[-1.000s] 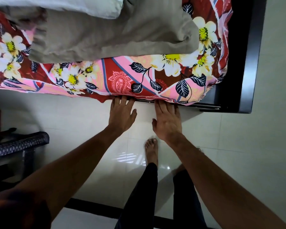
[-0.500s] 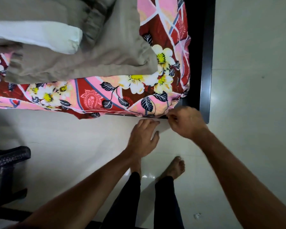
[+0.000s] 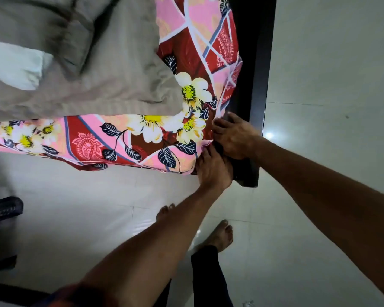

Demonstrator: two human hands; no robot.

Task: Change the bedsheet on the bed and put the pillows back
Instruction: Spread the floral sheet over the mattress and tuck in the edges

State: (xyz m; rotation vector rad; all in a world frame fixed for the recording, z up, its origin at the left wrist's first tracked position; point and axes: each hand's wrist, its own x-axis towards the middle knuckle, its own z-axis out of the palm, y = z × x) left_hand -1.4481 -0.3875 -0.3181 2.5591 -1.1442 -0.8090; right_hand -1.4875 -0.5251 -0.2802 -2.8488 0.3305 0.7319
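Head view: you look down on the near right corner of the bed, with both your arms reaching to it.
Bedsheet (image 3: 142, 138): red and pink, with white flowers. It covers the mattress top and hangs over the near side and the right side.
Left hand (image 3: 213, 167): it sits at the bottom of the near right corner. Your fingers are stretched out fairly straight, with the tips against the lower edge of the bedsheet. Nothing is closed inside it.
Right hand (image 3: 235, 138): it is just above the left hand and touching it. It lies against the corner of the bedsheet, beside the bed frame (image 3: 261, 85). Your fingers bend in toward the cloth and their tips are hidden, so you cannot tell whether they pinch the cloth or only press it.
Grey pillow (image 3: 111, 85): it lies on the bedsheet, and its corner reaches toward the near right corner of the bed.
White pillow (image 3: 13, 65): at the left edge, lying among the grey folds; blurred.
Feet (image 3: 220, 233): bare, on the pale tiled floor (image 3: 319, 196) by the corner.
Chair (image 3: 2, 209): dark, at the far left edge.
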